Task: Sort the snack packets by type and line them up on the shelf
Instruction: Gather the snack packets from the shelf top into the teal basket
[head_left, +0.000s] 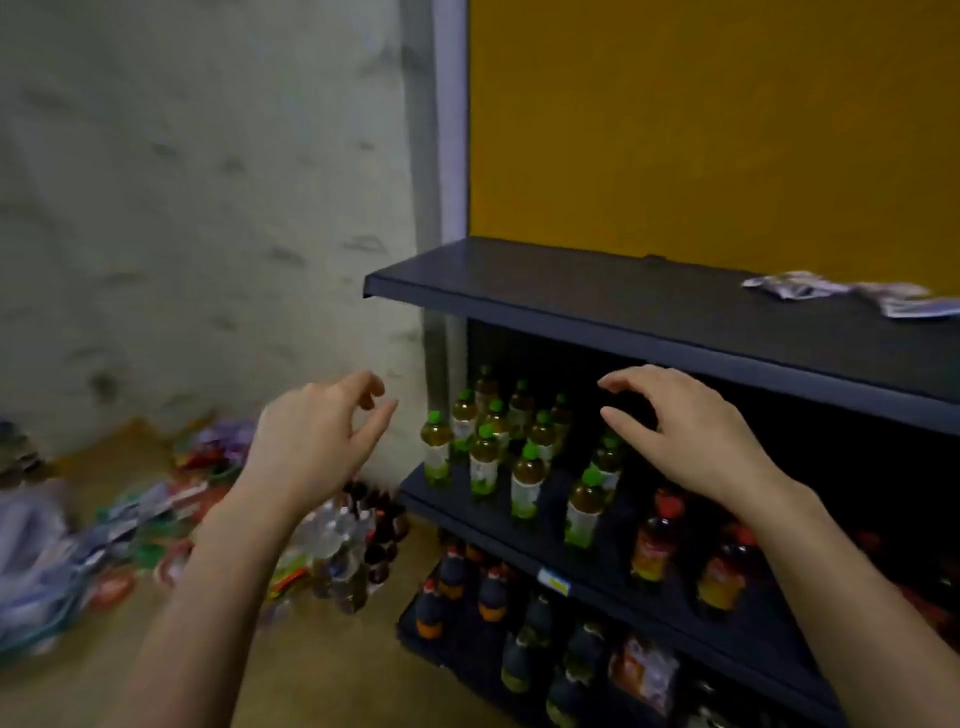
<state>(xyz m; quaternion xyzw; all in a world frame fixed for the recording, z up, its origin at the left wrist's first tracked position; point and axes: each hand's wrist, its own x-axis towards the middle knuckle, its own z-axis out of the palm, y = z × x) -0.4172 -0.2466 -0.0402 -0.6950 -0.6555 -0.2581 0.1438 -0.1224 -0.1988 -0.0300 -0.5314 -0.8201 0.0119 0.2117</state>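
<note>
A dark top shelf (597, 296) runs from the centre to the right, under an orange back panel. Silvery-white snack packets (852, 293) lie flat on it at the far right. A heap of colourful snack packets (161, 514) is spread over the floor at the left. My left hand (311, 441) hovers in the air left of the shelf, fingers loosely curled, holding nothing. My right hand (691, 431) hangs in front of the shelf's front edge, fingers relaxed and empty.
Green-capped tea bottles (498, 452) stand on the middle shelf, red-capped bottles (660, 535) to their right. Darker bottles (493, 592) fill the bottom shelf. A shrink-wrapped bottle pack (353, 545) sits on the floor by the shelf corner. A pale wall (182, 208) rises at the left.
</note>
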